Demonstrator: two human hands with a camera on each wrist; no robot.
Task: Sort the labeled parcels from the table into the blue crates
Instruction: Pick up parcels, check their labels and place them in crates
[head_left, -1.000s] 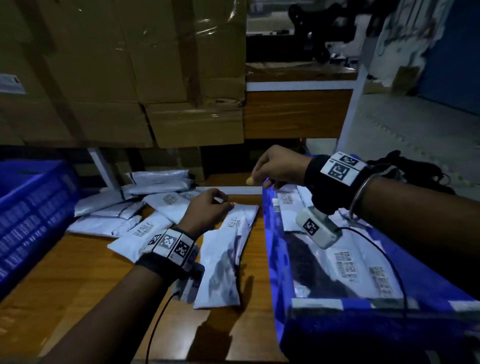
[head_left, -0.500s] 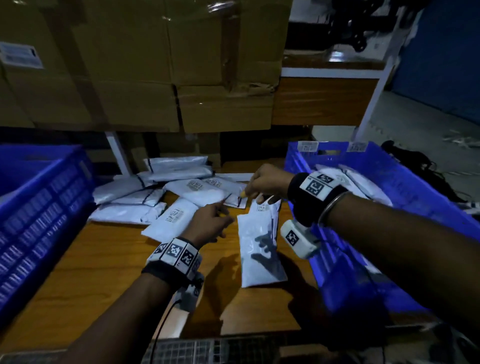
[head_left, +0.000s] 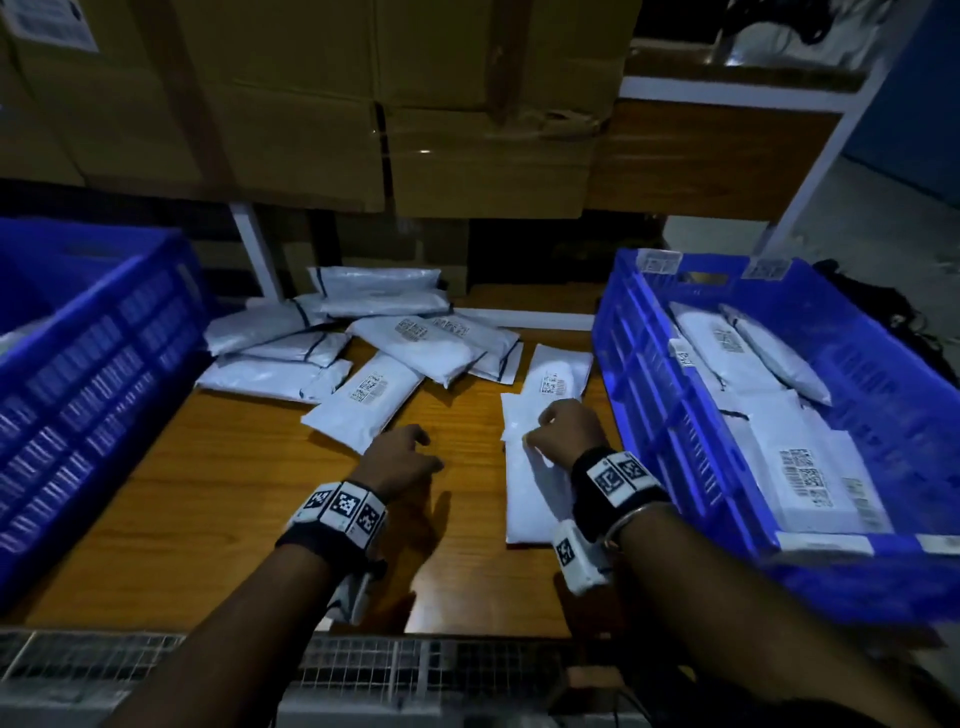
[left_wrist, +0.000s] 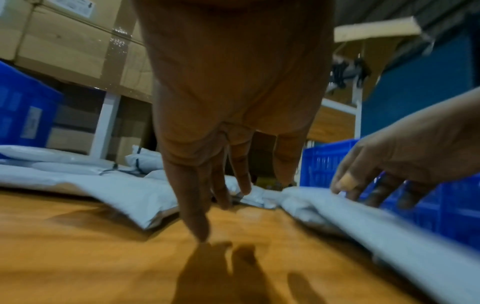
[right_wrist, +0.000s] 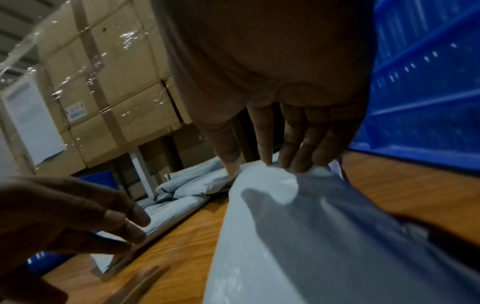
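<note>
Fingers of the right hand pinch the far end of a long white parcel, thumb on one side and the other fingertips bunching the plastic, as the right wrist view shows. That parcel lies lengthwise on the wooden worktop, just beside the left wall of the right blue crate. A second, labeled parcel lies partly under its far end, also close to that crate's wall.

Left hand hangs over bare wood to the left of the pinched parcel, its fingers loosely spread and pointing down, holding nothing; whether a fingertip touches the wood cannot be told.

Further left of the right blue crate, a loose heap of white parcels spreads across the back of the worktop, some with barcode labels facing up, and one labeled parcel sticks out of the heap toward the left hand. Inside the right blue crate several parcels already lie flat. A left blue crate stands at the opposite edge of the worktop. Taped cardboard boxes are stacked behind the heap.
</note>
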